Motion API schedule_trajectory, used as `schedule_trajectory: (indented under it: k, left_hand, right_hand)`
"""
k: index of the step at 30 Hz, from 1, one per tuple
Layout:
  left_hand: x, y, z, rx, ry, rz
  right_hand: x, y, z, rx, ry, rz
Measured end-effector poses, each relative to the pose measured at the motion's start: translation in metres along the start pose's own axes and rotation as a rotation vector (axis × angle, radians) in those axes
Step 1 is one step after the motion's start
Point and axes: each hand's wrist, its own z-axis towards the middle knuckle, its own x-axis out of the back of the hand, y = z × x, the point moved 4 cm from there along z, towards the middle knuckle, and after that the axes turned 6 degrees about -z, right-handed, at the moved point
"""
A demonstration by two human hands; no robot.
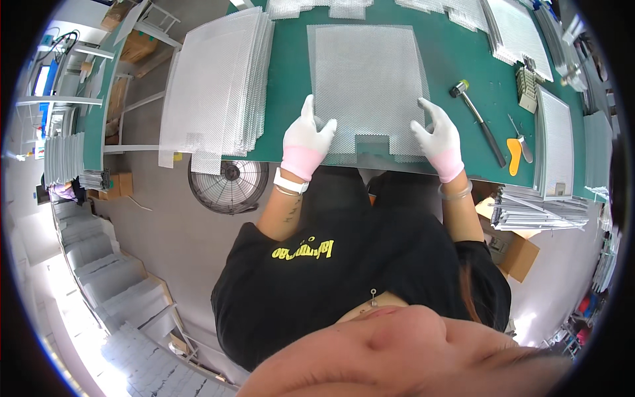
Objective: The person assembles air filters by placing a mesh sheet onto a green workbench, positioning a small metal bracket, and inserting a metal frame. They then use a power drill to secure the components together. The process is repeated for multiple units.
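Note:
A silvery mesh sheet [370, 79] with a notch in its near edge lies flat on the green tabletop in front of me. Its outline looks slightly doubled, so another sheet may lie beneath. My left hand [308, 137], in a white glove with a pink cuff, is at the sheet's left edge, thumb and forefinger apart. At the right edge is my right hand [437, 137], gloved the same way, its thumb and forefinger also spread toward the mesh. Both hands look open; whether the fingertips touch the sheet is hard to tell.
A tall stack of mesh sheets [215, 86] stands at the left. To the right lie a hammer [479, 119], a yellow-orange flat piece [514, 156], a slim tool [522, 140] and a metal block [526, 90]. Framed panels [554, 142] line the right side; a floor fan [229, 185] stands below left.

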Motion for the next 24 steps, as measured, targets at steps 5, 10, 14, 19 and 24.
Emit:
schedule_trajectory:
  k: [5,10,14,19,24]
  left_hand:
    - [-0.002,-0.010,0.003,-0.016,-0.036,0.059]
    - [-0.003,-0.010,0.020,0.002,-0.054,0.089]
    - [-0.007,-0.013,0.028,0.022,-0.069,0.110]
    - [-0.011,-0.020,0.034,0.019,-0.079,0.137]
    - [-0.013,-0.020,0.034,0.024,-0.085,0.159]
  right_hand:
    - [-0.008,0.009,0.000,0.069,0.017,-0.044]
    - [-0.012,0.011,0.010,0.133,0.079,-0.111]
    - [-0.017,0.012,0.016,0.127,0.091,-0.126]
    - [-0.019,0.015,0.019,0.104,0.086,-0.146]
    - [-0.020,0.017,0.017,0.089,0.082,-0.145]
